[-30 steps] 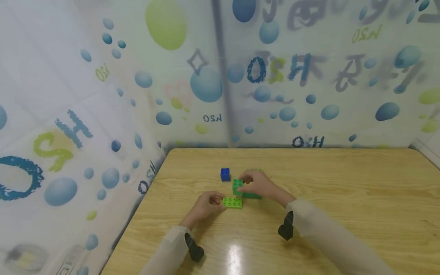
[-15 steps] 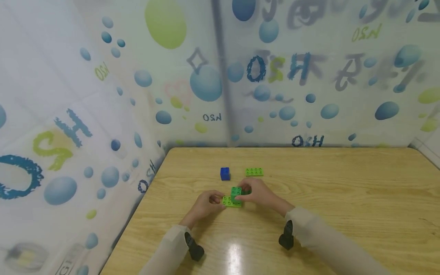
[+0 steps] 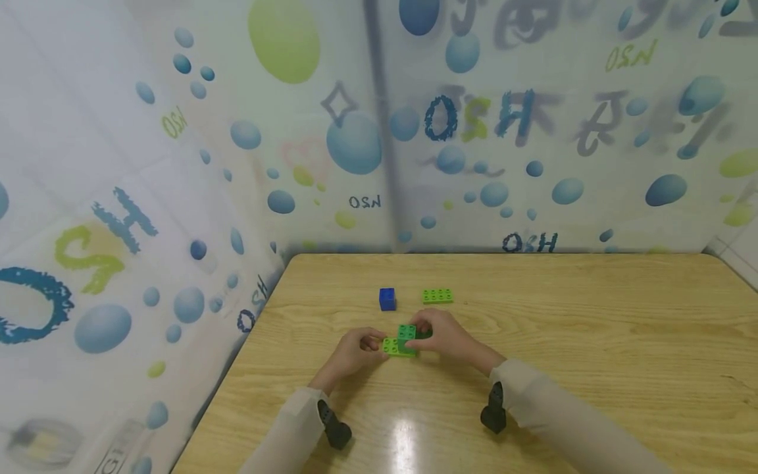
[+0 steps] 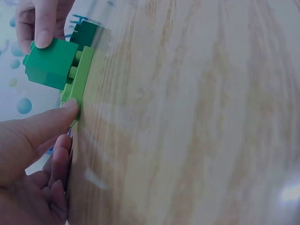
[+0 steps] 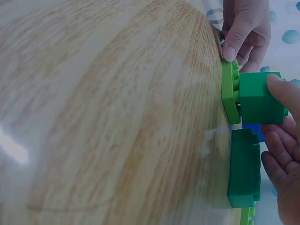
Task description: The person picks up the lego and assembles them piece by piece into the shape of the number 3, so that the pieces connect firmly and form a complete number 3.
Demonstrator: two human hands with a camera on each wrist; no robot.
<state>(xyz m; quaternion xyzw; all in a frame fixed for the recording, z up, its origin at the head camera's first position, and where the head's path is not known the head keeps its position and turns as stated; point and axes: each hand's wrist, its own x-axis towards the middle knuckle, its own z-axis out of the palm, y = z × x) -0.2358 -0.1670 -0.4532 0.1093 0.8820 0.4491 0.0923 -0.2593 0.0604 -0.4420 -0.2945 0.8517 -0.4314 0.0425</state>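
My left hand [image 3: 353, 355] pinches the left end of a lime-green studded brick plate [image 3: 391, 347] lying on the table. A green square brick [image 3: 406, 334] is held between the thumb and fingers of my right hand [image 3: 445, 336], over the plate's right end. In both wrist views the square brick sits on the plate's studs at a slight tilt, and a narrow gap with studs shows under it. Beside the plate lies a long dark green brick [image 5: 243, 168], mostly hidden behind my right hand in the head view.
Farther back on the wooden table [image 3: 562, 316] stand a small blue brick [image 3: 387, 299] and a second lime-green plate [image 3: 437, 296]. A wall sheet [image 3: 474, 164] printed with bubbles and letters hangs behind the table's far edge.
My right hand has moved left and toward me, bringing the green square brick from behind the lime plate onto its right end. The far lime plate has come into full view. My left hand stays put.
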